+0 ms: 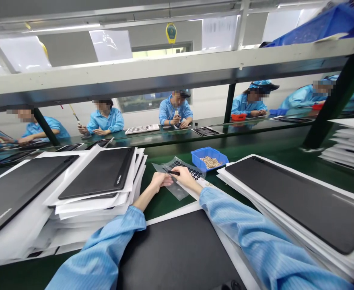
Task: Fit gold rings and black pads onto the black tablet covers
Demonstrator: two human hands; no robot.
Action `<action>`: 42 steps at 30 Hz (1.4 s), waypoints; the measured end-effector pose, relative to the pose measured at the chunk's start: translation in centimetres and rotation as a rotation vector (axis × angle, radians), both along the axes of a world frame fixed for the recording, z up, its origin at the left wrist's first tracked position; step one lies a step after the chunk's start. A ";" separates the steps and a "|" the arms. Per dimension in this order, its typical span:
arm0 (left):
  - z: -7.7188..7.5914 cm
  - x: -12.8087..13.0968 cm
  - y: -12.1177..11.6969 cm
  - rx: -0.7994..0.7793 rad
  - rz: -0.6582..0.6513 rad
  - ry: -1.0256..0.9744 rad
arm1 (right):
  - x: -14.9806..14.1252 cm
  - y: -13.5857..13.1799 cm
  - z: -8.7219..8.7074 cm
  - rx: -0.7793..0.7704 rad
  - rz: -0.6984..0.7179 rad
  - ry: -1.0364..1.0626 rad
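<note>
Head view: just below the frame's centre, the right hand (187,177) is pinching a slim black tool (173,172) above a clear plastic sheet of black keys (186,169), while the left hand (161,181) is resting against that sheet, its grip impossible to tell.

The small black tool (173,172) is too thin to identify, its rear end hidden inside the right hand (186,177). The left hand (161,180) covers part of the clear sheet of black keys (184,166). The tan pieces (210,162) in the blue bin (195,161) are too small to identify.
</note>
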State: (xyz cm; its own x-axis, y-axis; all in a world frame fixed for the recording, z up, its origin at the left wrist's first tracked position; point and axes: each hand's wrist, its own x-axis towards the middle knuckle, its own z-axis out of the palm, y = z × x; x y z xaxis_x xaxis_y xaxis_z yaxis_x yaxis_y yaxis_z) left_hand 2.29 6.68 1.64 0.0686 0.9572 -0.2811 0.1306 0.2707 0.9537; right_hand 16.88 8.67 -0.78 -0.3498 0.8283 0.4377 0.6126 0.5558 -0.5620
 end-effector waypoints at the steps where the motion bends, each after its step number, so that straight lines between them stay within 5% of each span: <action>1: 0.0 0.1 0.0 0.004 -0.001 0.015 | 0.0 0.0 0.0 -0.003 -0.002 -0.006; 32: -1.5 0.1 0.3 0.175 -0.102 0.264 | 0.1 0.0 0.4 -0.122 -0.049 -0.025; 42: -1.3 0.0 -0.3 0.218 0.030 0.356 | 0.5 0.1 0.6 -0.202 -0.072 0.101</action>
